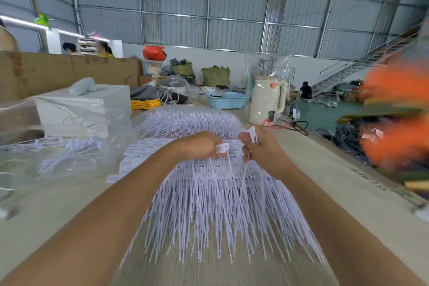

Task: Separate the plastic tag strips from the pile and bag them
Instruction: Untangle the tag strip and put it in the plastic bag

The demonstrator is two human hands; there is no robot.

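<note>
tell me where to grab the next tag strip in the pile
Probably pinch the flat label head at the top of the pile, coming from above as the left hand and right hand do: heads lie exposed there, while thin tails fan out toward you, tangled.

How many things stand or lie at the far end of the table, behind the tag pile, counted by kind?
White electric kettle: 1
Light blue plastic basket: 1
Yellow coiled cable: 1
White box: 1
Total: 4
</note>
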